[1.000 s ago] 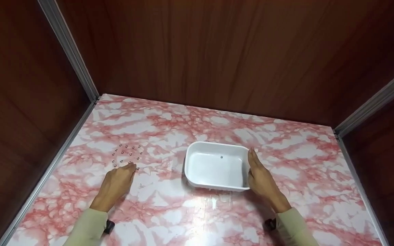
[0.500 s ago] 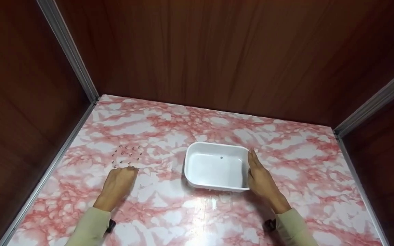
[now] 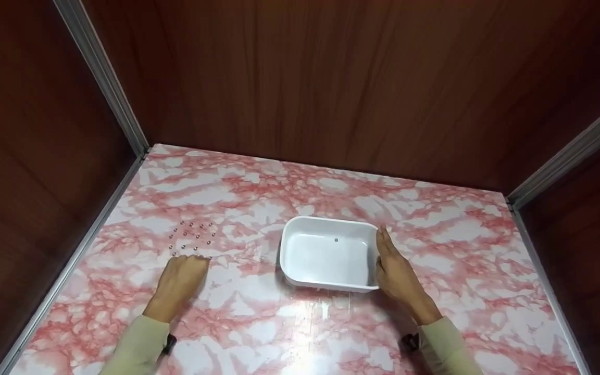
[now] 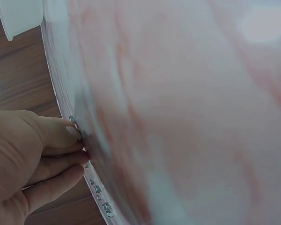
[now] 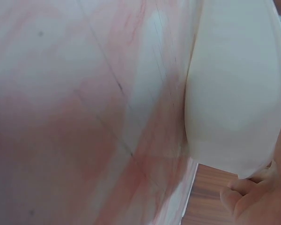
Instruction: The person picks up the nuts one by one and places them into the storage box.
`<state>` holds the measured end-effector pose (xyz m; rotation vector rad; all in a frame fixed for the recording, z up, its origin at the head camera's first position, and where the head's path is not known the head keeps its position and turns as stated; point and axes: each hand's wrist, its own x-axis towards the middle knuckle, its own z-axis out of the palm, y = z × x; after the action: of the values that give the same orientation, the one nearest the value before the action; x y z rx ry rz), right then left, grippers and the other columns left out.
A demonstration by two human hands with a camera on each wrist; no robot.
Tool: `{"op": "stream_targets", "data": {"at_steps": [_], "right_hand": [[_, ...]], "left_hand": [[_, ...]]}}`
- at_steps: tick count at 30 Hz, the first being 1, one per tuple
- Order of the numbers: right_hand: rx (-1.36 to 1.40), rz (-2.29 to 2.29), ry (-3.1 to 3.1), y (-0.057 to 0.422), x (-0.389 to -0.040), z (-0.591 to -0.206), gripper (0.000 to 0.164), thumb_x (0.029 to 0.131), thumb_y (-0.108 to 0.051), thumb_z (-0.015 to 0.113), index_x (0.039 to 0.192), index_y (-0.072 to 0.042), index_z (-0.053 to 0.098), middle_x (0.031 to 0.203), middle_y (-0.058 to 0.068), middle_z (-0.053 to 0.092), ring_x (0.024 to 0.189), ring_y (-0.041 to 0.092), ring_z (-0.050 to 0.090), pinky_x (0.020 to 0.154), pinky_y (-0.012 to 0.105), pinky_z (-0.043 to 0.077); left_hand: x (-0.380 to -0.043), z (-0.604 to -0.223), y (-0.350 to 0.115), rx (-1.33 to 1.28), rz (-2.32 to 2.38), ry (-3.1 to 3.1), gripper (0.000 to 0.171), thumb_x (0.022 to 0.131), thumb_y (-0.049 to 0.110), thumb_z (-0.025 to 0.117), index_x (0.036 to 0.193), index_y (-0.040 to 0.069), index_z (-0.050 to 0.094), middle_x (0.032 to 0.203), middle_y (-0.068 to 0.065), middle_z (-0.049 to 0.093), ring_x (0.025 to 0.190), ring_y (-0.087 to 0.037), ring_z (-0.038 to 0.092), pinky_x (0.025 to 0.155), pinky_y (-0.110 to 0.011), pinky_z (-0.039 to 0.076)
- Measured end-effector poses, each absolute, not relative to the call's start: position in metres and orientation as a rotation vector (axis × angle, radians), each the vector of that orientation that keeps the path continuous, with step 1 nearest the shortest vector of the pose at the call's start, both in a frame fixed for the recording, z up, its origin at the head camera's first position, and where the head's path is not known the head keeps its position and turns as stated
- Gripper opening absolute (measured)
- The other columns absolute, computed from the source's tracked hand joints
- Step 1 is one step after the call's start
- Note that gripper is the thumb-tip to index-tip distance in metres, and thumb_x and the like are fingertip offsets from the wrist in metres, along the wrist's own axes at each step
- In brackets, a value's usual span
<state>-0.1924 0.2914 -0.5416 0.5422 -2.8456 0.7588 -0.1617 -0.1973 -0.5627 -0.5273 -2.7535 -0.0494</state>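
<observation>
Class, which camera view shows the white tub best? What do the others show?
The head view, which shows the white tub nearly whole, inside and rim. The right wrist view shows just its outer side, close up and cut off; the left wrist view, only a piece at the top left.

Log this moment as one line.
left hand: at small shiny pieces, grasp unclear; right hand: touching white tub; tub: upright on table

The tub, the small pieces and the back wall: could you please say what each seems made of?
Tub: probably plastic, smooth and slightly glossy, judging by the rounded, moulded-looking corners and soft highlights.
Small pieces: possibly metal, shiny, since they look silvery and glint; glass or plastic remains possible.
Back wall: wood or wood-look laminate, with a dull sheen and dark, streaked grain.
</observation>
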Motion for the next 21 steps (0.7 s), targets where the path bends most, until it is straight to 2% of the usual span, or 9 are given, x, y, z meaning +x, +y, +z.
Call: {"op": "stream_targets", "data": {"at_steps": [5, 11, 17, 19, 21], "right_hand": [[0.528, 0.744, -2.847, 0.2898, -0.1934, -0.5415, 0.064, 0.103, 0.003, 0.051, 0.161, 0.01, 0.025, 0.171, 0.029, 0.024, 0.14, 0.049, 0.053, 0.098, 0.056, 0.057], [0.53, 0.766, -2.846, 0.2884, -0.1948, -0.5427, 0.065, 0.104, 0.002, 0.052, 0.162, 0.01, 0.024, 0.171, 0.03, 0.022, 0.136, 0.05, 0.056, 0.089, 0.053, 0.058], [0.528, 0.762, -2.835, 0.2888, -0.1946, -0.5441, 0.065, 0.104, 0.001, 0.054, 0.161, 0.01, 0.025, 0.17, 0.032, 0.025, 0.139, 0.051, 0.052, 0.096, 0.056, 0.057], [0.529, 0.763, -2.839, 0.2893, -0.1945, -0.5441, 0.065, 0.104, 0.001, 0.054, 0.161, 0.011, 0.025, 0.17, 0.032, 0.025, 0.134, 0.05, 0.058, 0.089, 0.052, 0.058], [0.529, 0.764, -2.841, 0.2897, -0.1947, -0.5438, 0.065, 0.104, 0.0, 0.055, 0.161, 0.011, 0.024, 0.17, 0.031, 0.024, 0.135, 0.049, 0.057, 0.089, 0.052, 0.058]], "left_hand": [[-0.1601, -0.5622, -0.1962, -0.524, -0.027, -2.737, 0.024, 0.075, -0.015, 0.067, 0.066, 0.008, 0.066, 0.058, -0.006, 0.065, 0.048, -0.025, 0.055, 0.045, -0.04, 0.051], [-0.1587, -0.562, -0.1953, -0.509, -0.002, -2.738, 0.023, 0.076, -0.014, 0.069, 0.067, 0.007, 0.067, 0.057, -0.006, 0.064, 0.047, -0.024, 0.054, 0.046, -0.039, 0.051], [-0.1565, -0.5621, -0.1936, -0.53, 0.014, -2.743, 0.022, 0.076, -0.013, 0.072, 0.068, 0.006, 0.067, 0.057, -0.005, 0.063, 0.047, -0.024, 0.053, 0.046, -0.039, 0.051], [-0.1566, -0.5625, -0.1929, -0.538, 0.013, -2.717, 0.023, 0.075, -0.014, 0.072, 0.067, 0.007, 0.067, 0.057, -0.006, 0.063, 0.047, -0.025, 0.055, 0.046, -0.04, 0.052], [-0.1566, -0.5627, -0.1925, -0.545, 0.016, -2.693, 0.023, 0.074, -0.014, 0.072, 0.066, 0.007, 0.067, 0.057, -0.006, 0.064, 0.047, -0.026, 0.057, 0.046, -0.041, 0.053]]}}
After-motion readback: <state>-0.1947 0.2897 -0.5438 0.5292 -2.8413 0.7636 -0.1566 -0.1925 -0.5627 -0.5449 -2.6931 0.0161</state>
